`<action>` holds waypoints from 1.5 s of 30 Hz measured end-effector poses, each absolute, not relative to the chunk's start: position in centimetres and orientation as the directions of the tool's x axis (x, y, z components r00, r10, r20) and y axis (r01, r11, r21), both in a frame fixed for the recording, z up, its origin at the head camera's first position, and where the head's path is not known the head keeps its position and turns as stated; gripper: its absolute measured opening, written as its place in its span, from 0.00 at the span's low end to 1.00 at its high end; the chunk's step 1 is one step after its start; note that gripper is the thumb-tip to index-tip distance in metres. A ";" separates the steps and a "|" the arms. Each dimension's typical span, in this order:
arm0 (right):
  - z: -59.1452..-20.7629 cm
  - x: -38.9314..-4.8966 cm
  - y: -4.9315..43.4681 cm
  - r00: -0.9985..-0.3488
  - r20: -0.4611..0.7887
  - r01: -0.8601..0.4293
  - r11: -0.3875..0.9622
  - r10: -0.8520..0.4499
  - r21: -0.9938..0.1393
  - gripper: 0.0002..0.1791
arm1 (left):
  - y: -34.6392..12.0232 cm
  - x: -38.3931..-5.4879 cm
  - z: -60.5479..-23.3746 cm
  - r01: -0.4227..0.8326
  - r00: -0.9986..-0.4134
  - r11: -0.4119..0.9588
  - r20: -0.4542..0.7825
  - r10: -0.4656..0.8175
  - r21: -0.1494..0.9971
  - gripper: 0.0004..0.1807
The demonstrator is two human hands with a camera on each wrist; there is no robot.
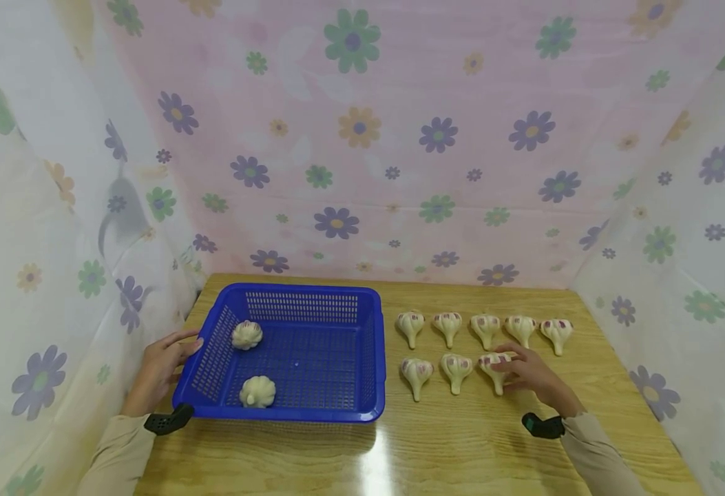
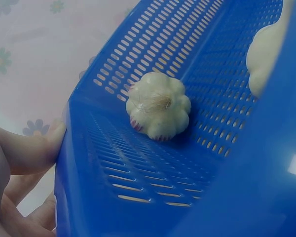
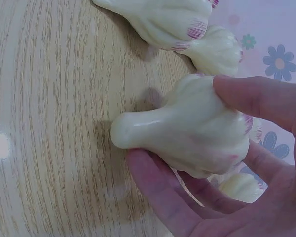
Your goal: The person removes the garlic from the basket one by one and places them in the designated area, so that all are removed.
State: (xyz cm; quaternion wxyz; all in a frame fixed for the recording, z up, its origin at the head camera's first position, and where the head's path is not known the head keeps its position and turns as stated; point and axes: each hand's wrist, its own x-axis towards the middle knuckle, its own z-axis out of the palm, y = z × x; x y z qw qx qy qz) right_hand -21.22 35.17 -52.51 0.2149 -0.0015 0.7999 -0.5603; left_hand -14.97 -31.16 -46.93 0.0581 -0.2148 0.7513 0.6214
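A garlic bulb (image 3: 187, 128) with purple streaks lies between the thumb and fingers of my right hand (image 1: 529, 372), which grips it close over the table at the right end of the front row. Its stem points toward the table's front edge in the head view. My left hand (image 1: 160, 368) holds the left rim of a blue plastic basket (image 1: 288, 415), thumb at the rim and fingers along the outside. Inside the basket sit two bulbs: one garlic bulb (image 2: 159, 106) with its root tuft showing in the left wrist view, and another garlic bulb (image 1: 257, 391) nearer the front.
Right of the basket, a back row of several garlic bulbs (image 1: 485, 329) lies stems forward on the wooden table (image 1: 449, 448). Two more front-row bulbs (image 1: 456, 372) lie left of my right hand. Flowered cloth (image 1: 362, 172) encloses the table at the back and sides.
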 end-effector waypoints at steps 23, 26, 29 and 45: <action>-52.3 -20.6 35.1 -0.926 -0.304 0.195 0.410 -0.221 -0.891 0.35 | -31.0 -14.8 -46.9 -0.400 -0.896 0.121 -0.361 -0.258 0.908 0.33; -52.5 -20.5 34.9 -0.936 -0.281 0.174 0.416 -0.211 -0.893 0.34 | -31.0 -14.8 -46.8 -0.397 -0.898 0.117 -0.359 -0.255 0.910 0.33; -52.6 -20.4 34.7 -0.946 -0.272 0.173 0.433 -0.178 -0.885 0.33 | -31.0 -14.8 -46.8 -0.393 -0.899 0.117 -0.355 -0.255 0.912 0.33; -51.3 -20.2 34.6 -0.952 -0.236 0.091 0.554 -0.195 -0.828 0.35 | -31.0 -14.9 -46.8 -0.399 -0.899 0.136 -0.357 -0.255 0.907 0.34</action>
